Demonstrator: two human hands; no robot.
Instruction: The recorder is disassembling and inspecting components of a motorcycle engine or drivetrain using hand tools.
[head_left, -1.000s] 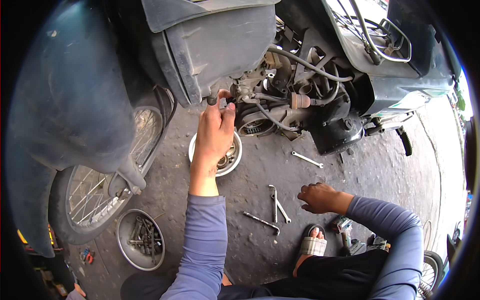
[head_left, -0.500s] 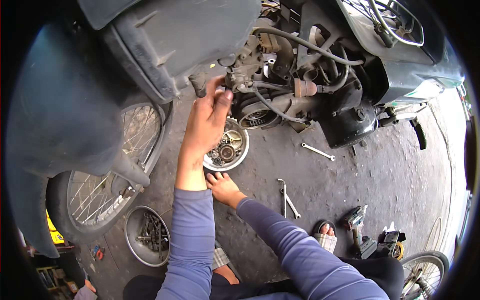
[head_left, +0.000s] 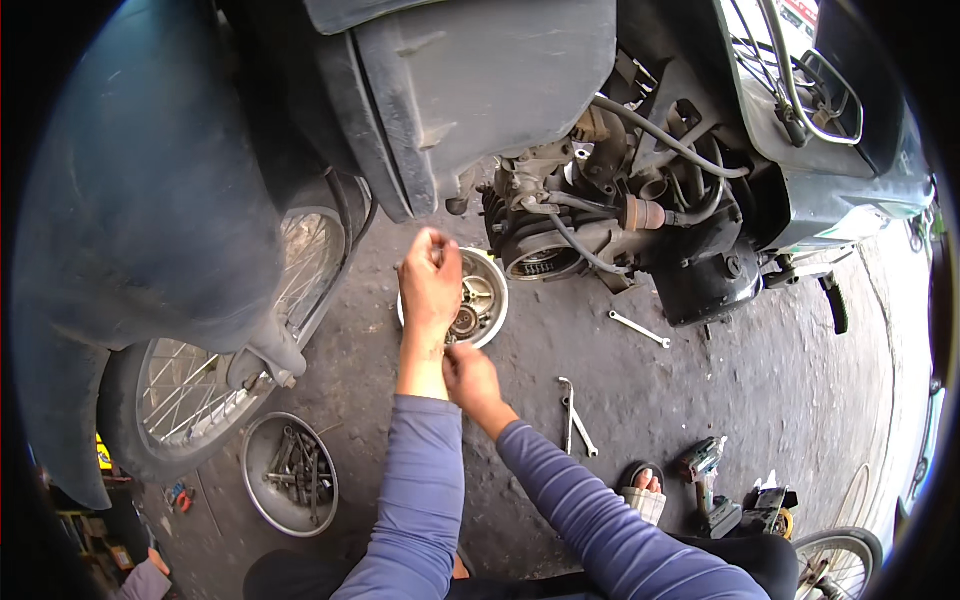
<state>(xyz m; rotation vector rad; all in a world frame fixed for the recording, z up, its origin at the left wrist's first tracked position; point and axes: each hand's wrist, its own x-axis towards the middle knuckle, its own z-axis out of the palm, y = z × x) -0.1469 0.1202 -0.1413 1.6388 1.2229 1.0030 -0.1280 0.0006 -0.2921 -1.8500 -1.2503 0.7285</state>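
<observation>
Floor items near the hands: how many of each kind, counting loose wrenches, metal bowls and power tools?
Wrenches, loose on the concrete: 3 (one by the engine, two crossed)
Metal bowls: 2 (one under the left hand, one by the wheel)
Power tools: 1
Total: 6

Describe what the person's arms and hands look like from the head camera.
Both arms wear long blue-purple sleeves, close-fitting and wrinkled, ending at the wrists. The left sleeve comes straight up from the lower edge; the right sleeve slants in from the lower right. The left hand and right hand are bare: no gloves, and no watch or rings show.
</observation>
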